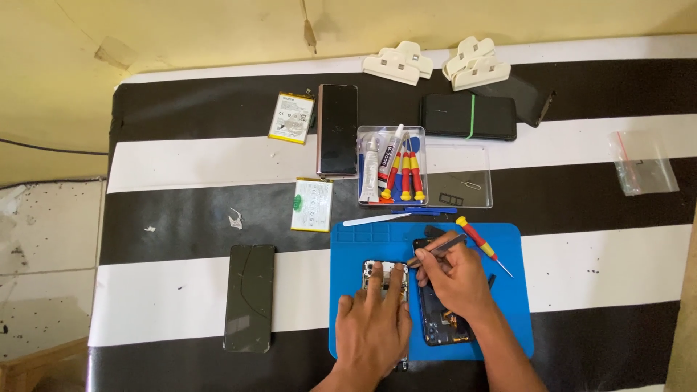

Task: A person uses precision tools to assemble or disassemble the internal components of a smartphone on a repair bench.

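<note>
Head view: left hand (374,323) presses spread fingers on an opened phone (385,279); right hand (451,279) pinches tweezers (435,250).

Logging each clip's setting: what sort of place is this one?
Most likely a small phone-repair bench. The left hand presses on an opened phone on a blue work mat, the right hand holds tweezers, and loose batteries and a clear tray of screwdrivers lie nearby.
</note>
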